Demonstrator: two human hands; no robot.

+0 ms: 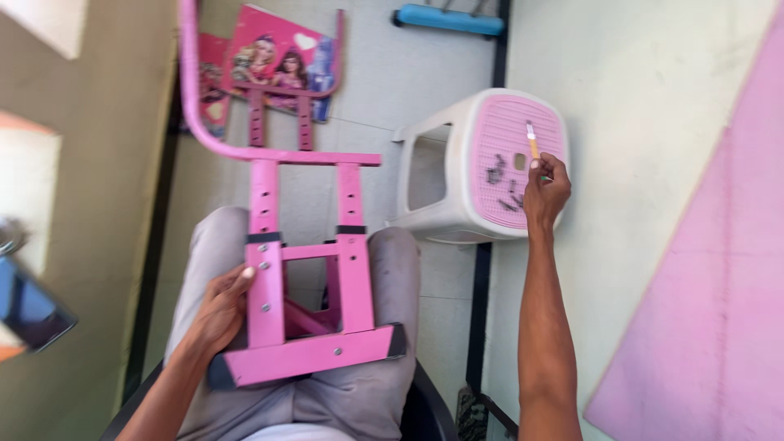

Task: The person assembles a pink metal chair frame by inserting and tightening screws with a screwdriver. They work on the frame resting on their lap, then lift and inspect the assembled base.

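Your left hand (222,304) grips pink frame (306,269) on lap; right hand (545,189) pinches screwdriver (532,140) over screws (505,188) on stool (457,220) top. Fastening step: next, pick screw.

A picture board (282,61) printed with cartoon figures leans far off on the grey floor (367,57). A blue roller (447,20) lies near the top edge. A large pink panel (719,269) fills the right side, and a dark phone (28,306) shows at the left edge.
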